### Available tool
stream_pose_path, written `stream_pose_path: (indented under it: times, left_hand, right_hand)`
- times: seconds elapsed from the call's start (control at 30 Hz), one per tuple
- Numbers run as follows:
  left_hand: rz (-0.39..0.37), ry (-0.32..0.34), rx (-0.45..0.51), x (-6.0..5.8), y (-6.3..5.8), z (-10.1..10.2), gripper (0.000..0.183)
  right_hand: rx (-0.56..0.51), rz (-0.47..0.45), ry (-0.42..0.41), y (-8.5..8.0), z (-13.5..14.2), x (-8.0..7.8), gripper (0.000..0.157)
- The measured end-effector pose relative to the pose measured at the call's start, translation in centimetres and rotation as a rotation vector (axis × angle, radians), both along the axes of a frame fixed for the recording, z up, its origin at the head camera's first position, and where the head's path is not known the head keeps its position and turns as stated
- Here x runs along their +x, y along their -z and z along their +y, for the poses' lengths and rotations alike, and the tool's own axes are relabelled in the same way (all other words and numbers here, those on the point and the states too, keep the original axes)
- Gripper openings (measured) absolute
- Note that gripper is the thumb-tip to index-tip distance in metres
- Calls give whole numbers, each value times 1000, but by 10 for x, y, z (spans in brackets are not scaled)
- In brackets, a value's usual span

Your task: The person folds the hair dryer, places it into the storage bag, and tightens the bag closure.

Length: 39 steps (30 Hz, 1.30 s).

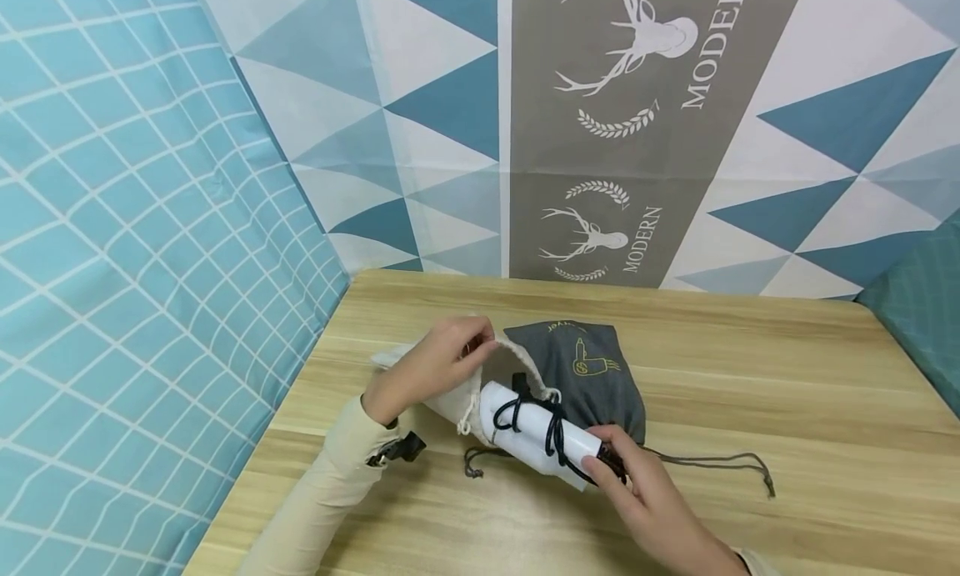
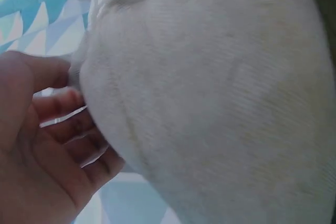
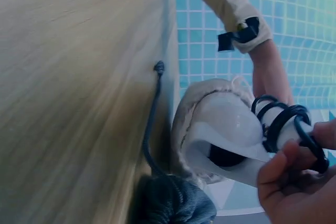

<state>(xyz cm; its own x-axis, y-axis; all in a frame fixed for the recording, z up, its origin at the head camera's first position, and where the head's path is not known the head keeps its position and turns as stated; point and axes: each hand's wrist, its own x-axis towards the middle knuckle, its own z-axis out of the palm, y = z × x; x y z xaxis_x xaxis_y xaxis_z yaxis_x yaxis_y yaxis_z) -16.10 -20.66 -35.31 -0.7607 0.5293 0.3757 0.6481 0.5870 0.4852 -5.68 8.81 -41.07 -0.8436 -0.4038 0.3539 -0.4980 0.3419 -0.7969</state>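
My left hand (image 1: 435,363) pinches the rim of an off-white drawstring bag (image 1: 447,403), whose mouth gapes toward the right. In the left wrist view the bag's cloth (image 2: 210,93) fills most of the picture beside the fingers. A white hair dryer (image 1: 531,422), its black cord (image 1: 555,434) wound round the handle, lies partly inside that mouth. My right hand (image 1: 645,497) grips the handle's outer end and some of the cord. From the right wrist, the dryer's rounded white body (image 3: 228,114) and a dark opening show at the bag's mouth; the part deeper inside is hidden.
Behind the dryer lies a dark grey drawstring bag (image 1: 588,384) with a yellow hair dryer print. Its grey string (image 1: 720,459) trails right across the wooden table (image 1: 795,376). Patterned cloth (image 1: 442,126) hangs behind, and blue checked cloth (image 1: 150,184) stands along the left edge.
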Motion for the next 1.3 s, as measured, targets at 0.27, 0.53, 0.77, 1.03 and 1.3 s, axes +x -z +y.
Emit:
stream_pose_path:
  times: [0.27,0.53,0.77,1.03,1.3]
  left_hand:
    - [-24,96,-34,8,-2,7,14]
    - [-30,89,-93,6,-5,6,13]
    - [-176,84,-350,27,-2,17,15]
    - [-9,-39,-467,36,18,31,19]
    - [121,-94,-342,36,12,29,31]
  right_hand:
    - [40,82,48,9,-1,-2,25]
    - [158,21,175,-6,4,-9,17]
    - [315,-224,174,-16,18,-8,25]
    - [118,-504,-104,-9,23,-10,44]
    - [-376,-837,63,22,19,11,44]
